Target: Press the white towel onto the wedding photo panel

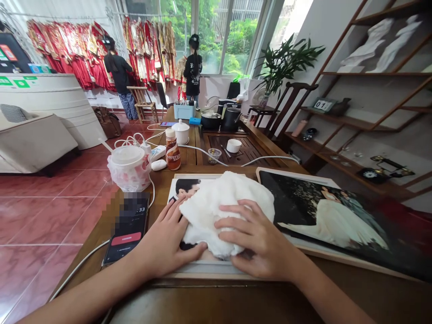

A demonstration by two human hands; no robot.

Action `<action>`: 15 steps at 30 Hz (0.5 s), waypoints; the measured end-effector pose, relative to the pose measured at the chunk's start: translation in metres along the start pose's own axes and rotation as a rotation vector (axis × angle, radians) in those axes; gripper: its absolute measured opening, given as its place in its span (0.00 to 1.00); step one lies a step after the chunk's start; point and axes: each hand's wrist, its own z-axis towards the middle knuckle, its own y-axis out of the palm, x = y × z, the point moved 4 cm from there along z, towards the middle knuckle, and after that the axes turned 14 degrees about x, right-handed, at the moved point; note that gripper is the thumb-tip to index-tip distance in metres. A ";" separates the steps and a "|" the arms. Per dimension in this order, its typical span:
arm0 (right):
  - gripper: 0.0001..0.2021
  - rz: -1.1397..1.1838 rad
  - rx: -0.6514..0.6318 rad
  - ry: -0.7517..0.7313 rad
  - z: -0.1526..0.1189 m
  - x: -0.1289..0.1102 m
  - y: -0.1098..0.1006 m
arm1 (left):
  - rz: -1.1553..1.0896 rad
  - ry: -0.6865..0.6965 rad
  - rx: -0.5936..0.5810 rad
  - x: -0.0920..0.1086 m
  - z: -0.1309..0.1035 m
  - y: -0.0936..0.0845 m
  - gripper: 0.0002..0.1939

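A bunched white cloth (205, 202) covers most of a framed photo (185, 185) that lies flat on the wooden table before me. My right hand (253, 238) rests on the cloth, fingers curved and pressed into its folds. On the photo's left side lies my left hand (172, 238), palm down with its fingers and thumb spread, touching the photo and the cloth's left edge. Much of the picture is hidden; a dark-haired head shows at its upper left. To the right is a larger framed photo (324, 211) with a long white gown on a dark ground.
Left of my forearm lies a phone (126, 234) with a cable. Behind it stand a bagged white tub (130, 162), a Nescafé bottle (173, 150) and a lidded white cup (181, 132). A tea tray (249, 153) lies farther back. Two people stand by racks of red garments.
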 end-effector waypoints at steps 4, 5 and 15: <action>0.12 -0.004 -0.003 0.012 0.000 0.004 -0.001 | -0.018 -0.006 0.015 0.000 0.000 -0.001 0.38; 0.12 -0.021 0.001 0.035 -0.001 0.007 -0.002 | -0.019 -0.016 0.021 0.001 0.000 -0.001 0.38; 0.12 0.034 -0.014 -0.023 0.001 -0.006 0.002 | -0.011 0.006 0.012 0.000 -0.002 -0.002 0.38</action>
